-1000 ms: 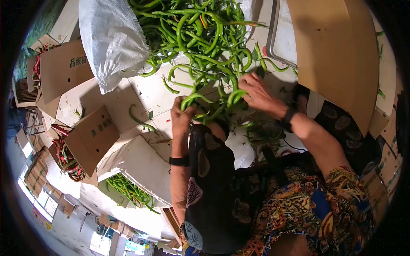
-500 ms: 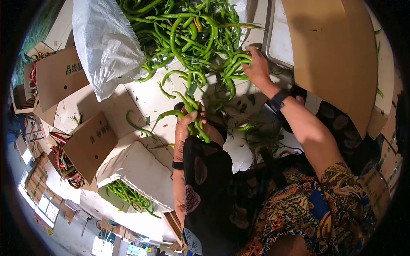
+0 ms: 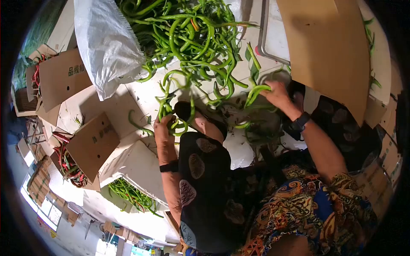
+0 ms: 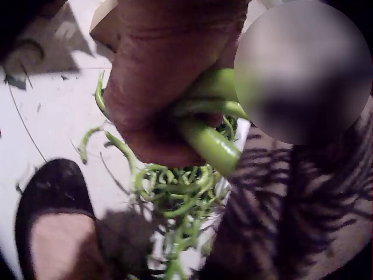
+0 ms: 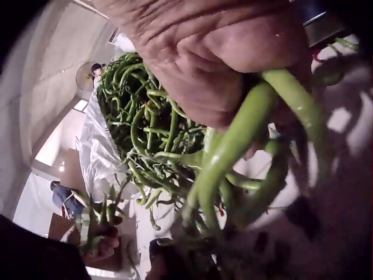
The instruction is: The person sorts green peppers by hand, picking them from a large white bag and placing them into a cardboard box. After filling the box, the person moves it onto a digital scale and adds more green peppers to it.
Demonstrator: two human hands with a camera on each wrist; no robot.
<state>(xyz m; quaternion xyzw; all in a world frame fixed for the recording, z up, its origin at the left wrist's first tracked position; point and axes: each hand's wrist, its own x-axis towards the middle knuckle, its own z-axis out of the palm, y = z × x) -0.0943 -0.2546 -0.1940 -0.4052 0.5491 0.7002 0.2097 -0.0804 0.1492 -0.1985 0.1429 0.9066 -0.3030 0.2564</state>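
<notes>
My left hand (image 3: 163,130) grips a small bunch of long green chili peppers (image 4: 215,146) beside the left knee, with curled fingers around them. Some of the bunch sticks up past the fingers in the head view. On the other side, my right hand (image 3: 279,96) pinches a few green chili peppers (image 3: 255,94) over the floor; in the right wrist view they hang down from under the curled hand (image 5: 215,58). In front of both hands lies a big heap of green chili peppers (image 3: 192,38), spilling from a white woven sack (image 3: 106,47).
Cardboard boxes (image 3: 94,143) of red peppers stand at left. A white container (image 3: 136,170) of green peppers sits near the left forearm. A large cardboard flap (image 3: 329,55) rises at right beside a metal-edged tray (image 3: 261,34). Loose peppers and leaf scraps lie on the tiles (image 3: 136,94).
My right hand went from left of its present spot to the heap, then drew back and right with a few peppers. My left hand, still holding peppers, shifted left from over the knee.
</notes>
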